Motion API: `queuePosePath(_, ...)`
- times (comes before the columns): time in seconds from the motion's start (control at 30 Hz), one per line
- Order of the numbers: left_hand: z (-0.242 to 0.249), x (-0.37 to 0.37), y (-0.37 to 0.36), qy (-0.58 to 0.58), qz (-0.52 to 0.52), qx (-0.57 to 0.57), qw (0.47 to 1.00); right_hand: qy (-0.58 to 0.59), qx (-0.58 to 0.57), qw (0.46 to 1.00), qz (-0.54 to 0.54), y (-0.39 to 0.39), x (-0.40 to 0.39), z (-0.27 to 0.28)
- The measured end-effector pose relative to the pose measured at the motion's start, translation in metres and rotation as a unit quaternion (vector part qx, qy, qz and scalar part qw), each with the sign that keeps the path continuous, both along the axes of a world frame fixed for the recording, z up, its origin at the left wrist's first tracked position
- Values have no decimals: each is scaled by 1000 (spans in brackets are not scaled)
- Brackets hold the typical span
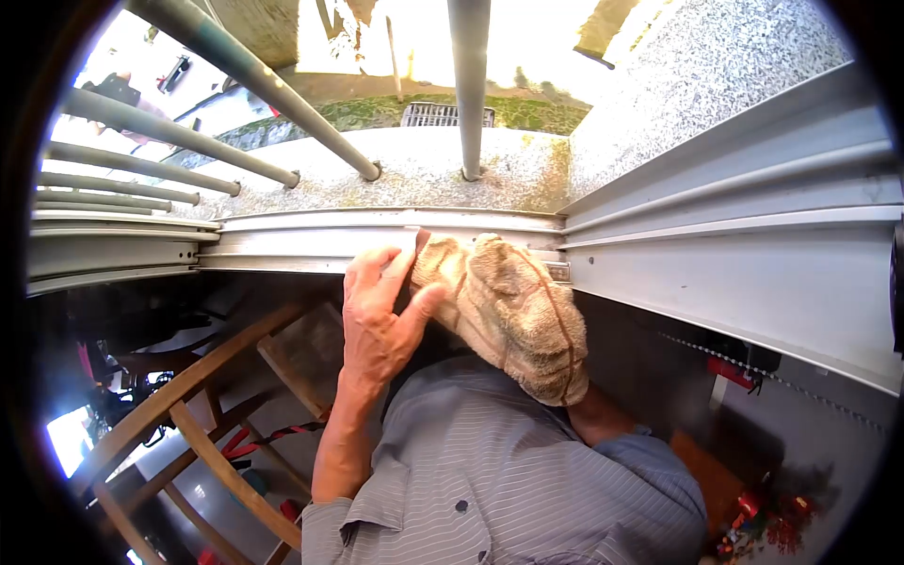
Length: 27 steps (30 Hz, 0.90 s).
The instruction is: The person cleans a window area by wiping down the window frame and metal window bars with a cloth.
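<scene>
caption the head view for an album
Left hand at a white metal window track, right hand under tan terry cloth

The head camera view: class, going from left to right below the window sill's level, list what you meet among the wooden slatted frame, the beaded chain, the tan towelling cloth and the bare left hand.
Wooden slatted frame, bare left hand, tan towelling cloth, beaded chain.

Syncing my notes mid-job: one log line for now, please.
tan terry cloth: at white metal window track | left hand: at cloth's edge, grip unclear | right hand: hidden beneath cloth
</scene>
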State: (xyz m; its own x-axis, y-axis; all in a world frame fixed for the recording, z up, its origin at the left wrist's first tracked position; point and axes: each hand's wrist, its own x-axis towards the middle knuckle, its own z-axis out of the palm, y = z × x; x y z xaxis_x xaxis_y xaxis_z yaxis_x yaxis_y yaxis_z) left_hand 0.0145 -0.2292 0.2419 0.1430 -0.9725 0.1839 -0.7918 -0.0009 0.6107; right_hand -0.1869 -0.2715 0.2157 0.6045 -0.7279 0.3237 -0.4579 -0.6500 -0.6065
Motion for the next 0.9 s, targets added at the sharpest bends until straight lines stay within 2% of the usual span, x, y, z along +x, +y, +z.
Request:
queuePosePath(0.1,-6,-4,-1,-72,-8,-12,997,-9,12,1000,2,1,6,-1)
queuePosePath(0.13,-7,-1,-1,-54,-13,-14,998,-10,14,1000,2,3,7,0)
queuePosePath(0.23,-12,1,-2,90,55,-22,994,-15,24,1000,0,3,6,0)
queuePosePath(0.27,-8,1,-5,136,58,-55,988,-17,25,1000,-1,3,5,0)
queuePosePath(0.37,19,2,-16,202,75,4,977,-21,35,999,-4,5,0,0)
queuePosePath(0.43,11,17,-34,119,31,-5,992,-25,44,999,-5,6,-4,1)
queuePosePath(0.5,11,20,-64,-19,-71,-51,996,-30,48,998,-9,7,-7,2)
queuePosePath(0.6,4,10,-112,-166,-233,76,955,-36,56,998,-12,7,-9,1)
queuePosePath(0.7,-5,-16,-145,-293,-257,165,906,-43,62,997,-18,8,-11,2)
queuePosePath(0.8,-30,-22,-160,-363,-251,154,884,-49,69,996,-23,8,-13,2)
queuePosePath(0.9,-32,-19,-164,-363,-279,140,878,-57,76,995,-25,9,-12,2)
